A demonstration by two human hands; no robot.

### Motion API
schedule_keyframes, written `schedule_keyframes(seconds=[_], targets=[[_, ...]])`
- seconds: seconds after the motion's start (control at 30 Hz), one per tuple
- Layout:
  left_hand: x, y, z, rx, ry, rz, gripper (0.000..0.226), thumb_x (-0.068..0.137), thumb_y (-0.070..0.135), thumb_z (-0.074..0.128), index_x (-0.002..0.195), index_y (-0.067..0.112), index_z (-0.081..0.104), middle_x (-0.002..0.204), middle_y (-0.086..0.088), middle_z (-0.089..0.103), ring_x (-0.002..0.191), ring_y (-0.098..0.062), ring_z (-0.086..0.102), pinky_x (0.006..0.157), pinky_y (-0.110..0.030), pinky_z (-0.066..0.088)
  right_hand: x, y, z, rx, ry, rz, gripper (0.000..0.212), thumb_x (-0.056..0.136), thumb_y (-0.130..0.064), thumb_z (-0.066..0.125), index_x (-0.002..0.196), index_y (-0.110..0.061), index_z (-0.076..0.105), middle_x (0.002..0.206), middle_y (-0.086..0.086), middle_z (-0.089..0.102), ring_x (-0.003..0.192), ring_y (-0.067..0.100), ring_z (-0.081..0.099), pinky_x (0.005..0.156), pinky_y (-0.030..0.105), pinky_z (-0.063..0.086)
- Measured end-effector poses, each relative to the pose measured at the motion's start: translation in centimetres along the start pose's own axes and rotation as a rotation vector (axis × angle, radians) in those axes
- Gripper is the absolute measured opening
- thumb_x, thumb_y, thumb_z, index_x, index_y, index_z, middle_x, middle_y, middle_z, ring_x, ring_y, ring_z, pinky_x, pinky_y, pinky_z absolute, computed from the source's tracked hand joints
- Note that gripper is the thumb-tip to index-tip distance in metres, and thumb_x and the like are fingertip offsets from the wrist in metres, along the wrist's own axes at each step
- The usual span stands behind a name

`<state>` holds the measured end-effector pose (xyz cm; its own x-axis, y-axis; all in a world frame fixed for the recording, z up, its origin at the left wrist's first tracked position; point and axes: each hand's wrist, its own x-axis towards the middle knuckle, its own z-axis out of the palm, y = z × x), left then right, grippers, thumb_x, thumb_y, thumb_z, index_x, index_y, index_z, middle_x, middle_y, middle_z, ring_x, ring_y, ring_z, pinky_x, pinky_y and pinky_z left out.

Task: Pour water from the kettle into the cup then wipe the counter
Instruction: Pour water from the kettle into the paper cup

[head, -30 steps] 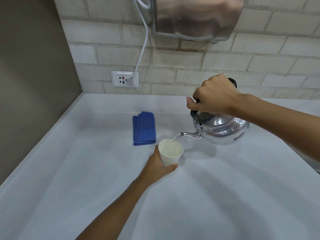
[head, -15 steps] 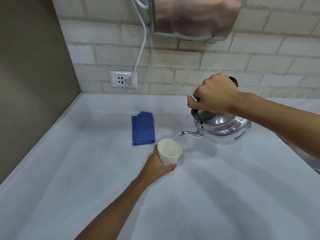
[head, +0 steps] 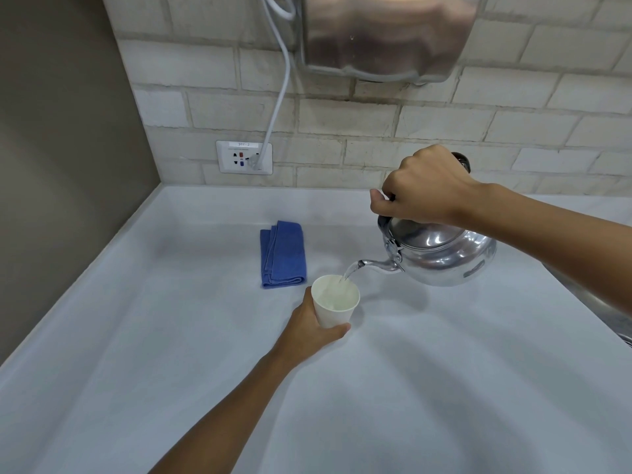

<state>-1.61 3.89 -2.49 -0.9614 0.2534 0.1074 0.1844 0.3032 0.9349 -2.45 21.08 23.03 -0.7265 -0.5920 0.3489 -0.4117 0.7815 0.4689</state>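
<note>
A shiny metal kettle (head: 441,254) hangs tilted to the left above the white counter (head: 171,336), held by its top handle in my right hand (head: 424,186). A thin stream of water runs from its spout into a white paper cup (head: 335,302). The cup stands on the counter and my left hand (head: 307,331) grips its lower side. A folded blue cloth (head: 283,254) lies flat just behind and left of the cup.
A brick wall runs along the back with a socket plate (head: 244,157) and a white cable (head: 278,97) plugged into it. A metal appliance (head: 386,32) is mounted on the wall above. A brown side wall (head: 61,148) closes the left. A steel sink edge (head: 598,306) shows at the right.
The pouring goes on and the water level in the cup has risen a little. Both hands, the kettle and the cup stay almost where they were.
</note>
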Motion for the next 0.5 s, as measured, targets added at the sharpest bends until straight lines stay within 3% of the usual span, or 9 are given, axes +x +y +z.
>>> schedule_keyframes(seconds=[0.4, 0.5], targets=[[0.06, -0.04, 0.11, -0.001, -0.001, -0.003, 0.078, 0.062, 0.04, 0.081, 0.122, 0.04, 0.03, 0.117, 0.014, 0.05, 0.105, -0.007, 0.05, 0.074, -0.006, 0.04, -0.02, 0.02, -0.24, -0.004, -0.009, 0.013, 0.051, 0.083, -0.02, 0.054, 0.042, -0.004, 0.028, 0.035, -0.002, 0.008, 0.036, 0.012, 0.007, 0.049, 0.019, 0.01], [0.08, -0.09, 0.14, -0.005, 0.0, -0.008, 0.079, 0.062, 0.041, 0.081, 0.122, 0.04, 0.03, 0.117, 0.012, 0.05, 0.106, -0.008, 0.05, 0.077, -0.012, 0.041, -0.05, 0.0, -0.26, -0.005, -0.007, 0.011, 0.052, 0.083, -0.02, 0.055, 0.042, -0.005, 0.028, 0.035, -0.002, 0.007, 0.036, 0.011, 0.007, 0.048, 0.018, 0.01]])
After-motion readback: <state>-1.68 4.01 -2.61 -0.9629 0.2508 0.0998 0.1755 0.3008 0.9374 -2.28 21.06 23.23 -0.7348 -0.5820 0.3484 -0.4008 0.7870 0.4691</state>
